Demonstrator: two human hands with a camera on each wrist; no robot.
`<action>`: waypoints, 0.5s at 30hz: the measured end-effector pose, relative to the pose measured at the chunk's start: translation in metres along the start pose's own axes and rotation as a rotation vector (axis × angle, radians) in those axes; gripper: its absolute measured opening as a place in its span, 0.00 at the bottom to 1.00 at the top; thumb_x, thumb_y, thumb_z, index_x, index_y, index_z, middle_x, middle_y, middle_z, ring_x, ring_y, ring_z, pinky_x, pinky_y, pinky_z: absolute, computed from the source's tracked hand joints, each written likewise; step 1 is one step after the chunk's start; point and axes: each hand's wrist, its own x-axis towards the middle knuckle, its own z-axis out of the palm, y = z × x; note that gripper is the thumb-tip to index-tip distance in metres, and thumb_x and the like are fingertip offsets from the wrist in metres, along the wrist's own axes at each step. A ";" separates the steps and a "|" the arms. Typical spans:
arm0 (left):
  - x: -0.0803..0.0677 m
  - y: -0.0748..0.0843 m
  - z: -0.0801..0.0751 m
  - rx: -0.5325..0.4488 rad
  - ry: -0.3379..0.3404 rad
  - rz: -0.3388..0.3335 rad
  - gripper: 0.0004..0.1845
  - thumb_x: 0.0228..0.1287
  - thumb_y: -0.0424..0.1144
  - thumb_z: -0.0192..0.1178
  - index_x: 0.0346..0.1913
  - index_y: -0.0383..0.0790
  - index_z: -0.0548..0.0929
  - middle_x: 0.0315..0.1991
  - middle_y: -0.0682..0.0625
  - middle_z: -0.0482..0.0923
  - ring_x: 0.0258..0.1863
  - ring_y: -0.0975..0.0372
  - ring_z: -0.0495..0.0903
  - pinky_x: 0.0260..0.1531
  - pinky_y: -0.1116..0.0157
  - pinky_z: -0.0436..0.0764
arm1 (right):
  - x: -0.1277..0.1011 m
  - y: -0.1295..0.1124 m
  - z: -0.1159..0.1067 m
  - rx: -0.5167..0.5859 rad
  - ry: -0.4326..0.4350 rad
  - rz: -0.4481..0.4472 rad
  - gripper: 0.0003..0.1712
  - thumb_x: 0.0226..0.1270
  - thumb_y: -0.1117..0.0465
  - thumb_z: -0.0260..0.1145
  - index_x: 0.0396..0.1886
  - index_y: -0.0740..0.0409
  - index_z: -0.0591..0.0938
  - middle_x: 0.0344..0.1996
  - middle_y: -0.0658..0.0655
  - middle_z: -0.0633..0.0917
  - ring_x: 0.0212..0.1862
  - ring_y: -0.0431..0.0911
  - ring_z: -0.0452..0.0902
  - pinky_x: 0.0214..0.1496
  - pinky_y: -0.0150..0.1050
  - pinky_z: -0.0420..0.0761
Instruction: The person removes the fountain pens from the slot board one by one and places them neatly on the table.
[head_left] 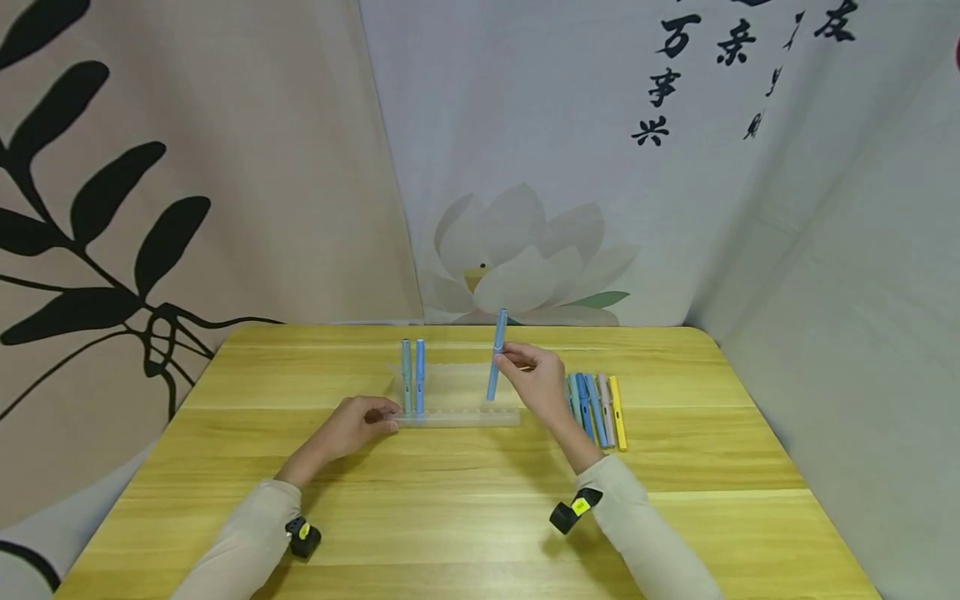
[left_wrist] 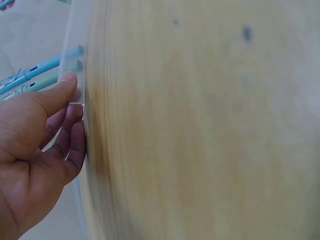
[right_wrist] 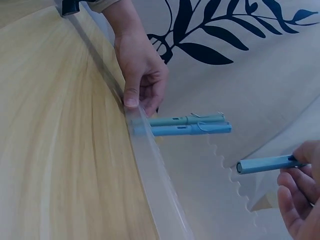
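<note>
Pen in hand: I am pinching a slim light-blue plastic pen [head_left: 497,354] near its upper part, keeping it almost upright, slightly tilted, so its lower end is pointing down at the rack.
Right hand [head_left: 534,375]: my fingers are closing round that pen, hovering over the rack's right part.
Rack: a clear, long plastic pen rack with a scalloped back edge [head_left: 459,417] is lying across the yellow wooden table [head_left: 465,517].
Left hand [head_left: 352,427]: my thumb and fingers are gripping the rack's left end, seemingly to steady it.
Rack contents: a pale green pen [head_left: 406,377] and a blue pen [head_left: 420,377] are standing side by side near its left end.
Spare pens: a row of blue, pink and yellow pens [head_left: 597,408] is lying just right of the rack.
</note>
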 end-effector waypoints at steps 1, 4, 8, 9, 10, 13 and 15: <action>0.000 0.000 0.000 0.001 0.000 0.000 0.12 0.70 0.36 0.66 0.52 0.37 0.87 0.44 0.50 0.87 0.42 0.62 0.83 0.46 0.60 0.83 | 0.000 0.000 -0.003 -0.002 0.002 0.001 0.16 0.69 0.55 0.72 0.52 0.58 0.89 0.40 0.56 0.91 0.42 0.48 0.87 0.46 0.42 0.86; 0.001 -0.001 0.000 0.003 -0.001 -0.003 0.11 0.70 0.36 0.66 0.52 0.37 0.87 0.43 0.50 0.87 0.41 0.62 0.82 0.46 0.61 0.83 | 0.000 0.001 -0.012 -0.020 0.004 0.018 0.16 0.69 0.55 0.73 0.52 0.59 0.89 0.40 0.57 0.91 0.43 0.49 0.87 0.46 0.42 0.86; 0.001 -0.001 0.000 0.000 -0.003 0.003 0.11 0.70 0.36 0.66 0.52 0.36 0.87 0.43 0.50 0.87 0.41 0.62 0.82 0.45 0.61 0.83 | -0.001 0.005 -0.023 -0.041 0.017 0.031 0.17 0.70 0.55 0.72 0.52 0.60 0.89 0.41 0.57 0.91 0.44 0.49 0.86 0.47 0.40 0.85; 0.001 -0.001 0.000 0.001 -0.004 0.001 0.11 0.70 0.36 0.66 0.52 0.36 0.87 0.43 0.50 0.87 0.41 0.62 0.82 0.45 0.61 0.83 | -0.002 0.007 -0.026 -0.045 0.021 0.031 0.17 0.70 0.54 0.72 0.52 0.60 0.88 0.42 0.57 0.91 0.44 0.49 0.86 0.47 0.39 0.85; 0.001 0.000 0.000 0.001 -0.004 0.001 0.11 0.70 0.36 0.66 0.52 0.36 0.87 0.43 0.50 0.87 0.41 0.62 0.82 0.45 0.61 0.83 | -0.002 0.007 -0.029 -0.054 0.026 0.041 0.17 0.70 0.55 0.72 0.52 0.61 0.88 0.42 0.59 0.90 0.44 0.50 0.86 0.47 0.40 0.85; 0.000 0.000 0.000 0.003 -0.005 0.001 0.12 0.70 0.36 0.66 0.52 0.36 0.87 0.44 0.50 0.87 0.42 0.62 0.83 0.46 0.61 0.83 | -0.004 0.010 -0.037 -0.062 0.040 0.060 0.18 0.70 0.54 0.72 0.53 0.61 0.88 0.43 0.59 0.90 0.45 0.50 0.86 0.47 0.38 0.85; 0.000 0.000 0.000 0.005 -0.006 -0.007 0.12 0.70 0.36 0.66 0.53 0.36 0.87 0.44 0.50 0.87 0.42 0.61 0.83 0.46 0.61 0.83 | -0.005 0.011 -0.043 -0.074 0.047 0.083 0.19 0.70 0.53 0.71 0.53 0.60 0.88 0.43 0.58 0.90 0.45 0.50 0.86 0.47 0.38 0.85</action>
